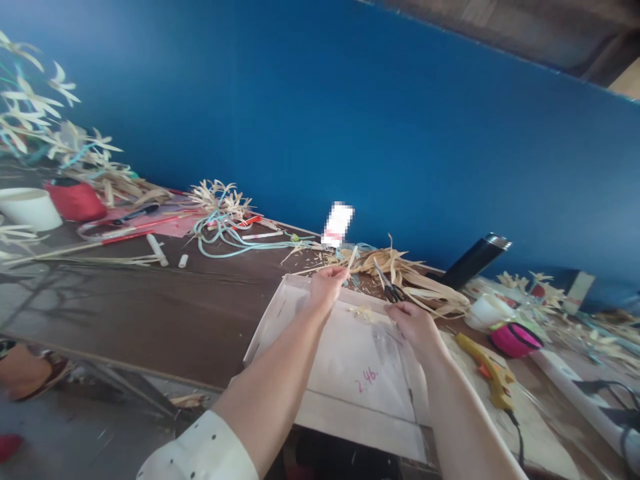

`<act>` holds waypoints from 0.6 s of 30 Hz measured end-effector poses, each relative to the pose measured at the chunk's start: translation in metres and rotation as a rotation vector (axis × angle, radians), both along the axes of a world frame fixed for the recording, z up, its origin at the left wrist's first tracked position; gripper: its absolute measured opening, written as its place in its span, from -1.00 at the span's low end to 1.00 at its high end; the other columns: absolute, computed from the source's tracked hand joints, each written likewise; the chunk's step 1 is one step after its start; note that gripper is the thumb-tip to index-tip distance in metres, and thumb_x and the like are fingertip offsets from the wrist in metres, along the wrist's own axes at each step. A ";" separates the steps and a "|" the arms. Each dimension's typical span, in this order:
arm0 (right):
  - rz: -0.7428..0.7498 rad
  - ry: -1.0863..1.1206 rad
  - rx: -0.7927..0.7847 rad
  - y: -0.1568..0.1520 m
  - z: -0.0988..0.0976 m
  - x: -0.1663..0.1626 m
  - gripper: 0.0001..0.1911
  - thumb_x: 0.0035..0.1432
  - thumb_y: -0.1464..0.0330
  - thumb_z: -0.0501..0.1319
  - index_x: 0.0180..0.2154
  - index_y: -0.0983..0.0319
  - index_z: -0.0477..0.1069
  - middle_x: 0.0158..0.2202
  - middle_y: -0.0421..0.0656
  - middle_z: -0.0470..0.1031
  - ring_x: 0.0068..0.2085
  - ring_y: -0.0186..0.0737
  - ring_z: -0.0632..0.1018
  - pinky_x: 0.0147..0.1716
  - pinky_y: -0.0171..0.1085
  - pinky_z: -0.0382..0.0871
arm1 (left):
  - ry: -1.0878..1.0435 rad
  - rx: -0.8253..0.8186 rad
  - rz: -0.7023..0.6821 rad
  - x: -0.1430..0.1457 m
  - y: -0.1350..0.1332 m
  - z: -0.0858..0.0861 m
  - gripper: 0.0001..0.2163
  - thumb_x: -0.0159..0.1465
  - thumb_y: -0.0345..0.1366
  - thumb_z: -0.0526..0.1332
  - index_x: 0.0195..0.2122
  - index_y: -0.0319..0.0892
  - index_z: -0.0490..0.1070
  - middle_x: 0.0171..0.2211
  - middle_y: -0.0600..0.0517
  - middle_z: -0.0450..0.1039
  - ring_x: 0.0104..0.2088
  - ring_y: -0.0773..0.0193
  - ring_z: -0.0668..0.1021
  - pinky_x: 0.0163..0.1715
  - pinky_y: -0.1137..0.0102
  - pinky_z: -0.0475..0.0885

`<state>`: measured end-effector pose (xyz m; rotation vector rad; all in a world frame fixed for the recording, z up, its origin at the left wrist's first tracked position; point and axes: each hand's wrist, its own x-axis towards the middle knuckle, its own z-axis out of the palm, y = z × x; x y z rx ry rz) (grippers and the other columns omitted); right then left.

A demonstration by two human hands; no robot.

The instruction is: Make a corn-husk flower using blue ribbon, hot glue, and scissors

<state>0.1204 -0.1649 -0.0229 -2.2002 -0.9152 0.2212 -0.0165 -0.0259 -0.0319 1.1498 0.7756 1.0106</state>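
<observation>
My left hand (327, 285) is closed in a pinch over the far edge of a shallow white cardboard tray (340, 393). A narrow pale strip (353, 258), which looks like dried husk, sticks up from its fingertips. My right hand (413, 320) is over the tray's far right corner, its fingers closed at the black handles of a pair of scissors (394, 291). The scissor blades point away and to the left. Small pale husk scraps (365, 312) lie in the tray, beside handwritten red figures. Just beyond are dried husks (420, 277).
A yellow glue gun (490, 370), a pink pouch (516, 340), a white cup (487, 312) and a power strip (580, 397) lie right. A black flask (475, 261) leans by the blue wall. Light-blue cords (220, 250) and husk flowers (220, 197) lie left; a person's foot (37, 373) shows below.
</observation>
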 end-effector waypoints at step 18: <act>0.025 0.007 -0.061 0.017 -0.007 -0.007 -0.73 -0.11 0.15 0.22 -0.57 0.23 0.46 -0.65 -0.21 0.39 -0.56 -0.28 0.39 -0.59 -0.34 0.14 | -0.031 -0.037 -0.036 0.001 -0.001 0.004 -0.80 0.00 -0.18 0.27 -0.44 -0.23 0.52 -0.54 0.05 0.47 -0.62 0.48 0.28 -0.62 0.52 0.10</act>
